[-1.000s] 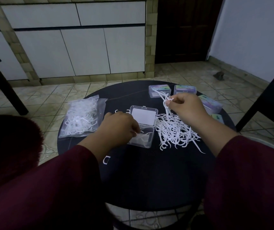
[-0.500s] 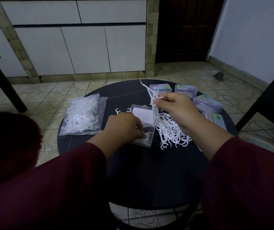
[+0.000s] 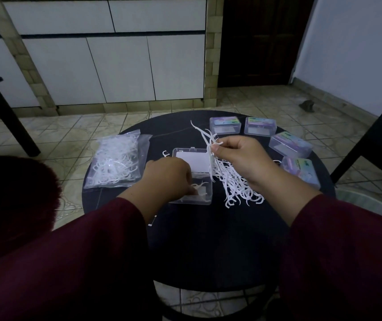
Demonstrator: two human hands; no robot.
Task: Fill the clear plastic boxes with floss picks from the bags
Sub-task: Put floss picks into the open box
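I note the open box point(image 3: 191, 179) at the middle of the round black table point(image 3: 208, 246), lid laid back toward the far side, a few picks point(image 3: 199, 186) lying in its near half. My left hand point(image 3: 165, 179) sits over the box's left edge, fingers curled down into the tray; I cannot tell whether they grip a pick or only touch the picks there. My right hand point(image 3: 239, 161) is raised just right of the box and pinches a small bunch point(image 3: 209, 142) of picks between thumb and fingers, their ends fanning up and away from me. Below that hand a loose pile point(image 3: 236, 188) of picks lies on the table, touching the box's right side. One stray pick point(image 3: 165, 154) lies by the lid's far left corner.

A clear bag point(image 3: 118, 162) full of picks lies flat at the table's left edge, well apart from the box. Four closed boxes point(image 3: 225, 125) with coloured labels stand in an arc along the far right rim. Both arms wear dark red sleeves point(image 3: 347, 262). Beyond the table I see a tiled floor point(image 3: 74, 126) and white cabinets point(image 3: 115, 66).
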